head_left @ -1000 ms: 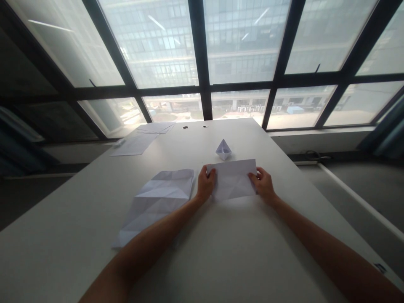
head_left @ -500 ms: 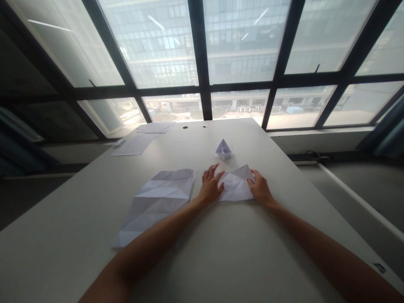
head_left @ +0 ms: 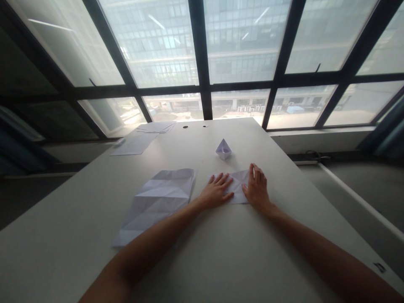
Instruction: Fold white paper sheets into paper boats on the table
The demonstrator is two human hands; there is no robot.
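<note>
A creased sheet of white paper (head_left: 237, 185) lies on the white table between my hands. My left hand (head_left: 217, 191) rests flat over its left part, fingers spread. At the paper's right edge is my right hand (head_left: 257, 188), its fingers raised and the thumb apart from them, touching the sheet. The parts of the sheet under both hands are hidden. Just beyond the paper stands a small folded paper boat (head_left: 223, 150), upright with a pointed peak.
Left of my left forearm lies a stack of creased white paper (head_left: 160, 195). More flat sheets (head_left: 135, 144) lie at the table's far left corner. Two round holes (head_left: 185, 127) mark the far edge of the table (head_left: 202, 261), with large windows behind.
My left hand has moved right and flattened onto the paper. My right hand's fingers have straightened. The sheet's raised top corner now lies lower and flatter.
</note>
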